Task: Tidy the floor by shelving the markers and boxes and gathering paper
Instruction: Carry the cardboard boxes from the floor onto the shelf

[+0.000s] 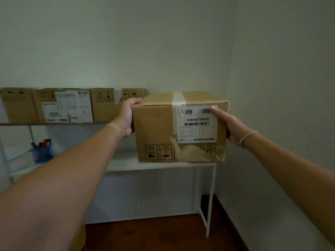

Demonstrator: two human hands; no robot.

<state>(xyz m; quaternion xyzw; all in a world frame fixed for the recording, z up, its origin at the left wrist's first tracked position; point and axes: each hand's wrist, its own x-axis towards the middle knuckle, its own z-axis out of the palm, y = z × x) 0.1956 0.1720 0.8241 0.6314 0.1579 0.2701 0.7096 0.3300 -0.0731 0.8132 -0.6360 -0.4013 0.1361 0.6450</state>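
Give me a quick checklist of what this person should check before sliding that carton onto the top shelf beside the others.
1. Two-handed hold: ok. The left hand clasps the left edge of the held box and the right hand presses its right side.
2. Box level: ok, roughly upright.
3. Height against the top shelf: cannot tell; the box base shows lower than the shelf edge.
4. Free shelf space to the right of the shelved boxes: cannot tell, the held box hides it.
5. Box condition: not ok; the front is torn near the bottom.
6. Marker cup out of the way: ok, it stands on the lower shelf to the left.
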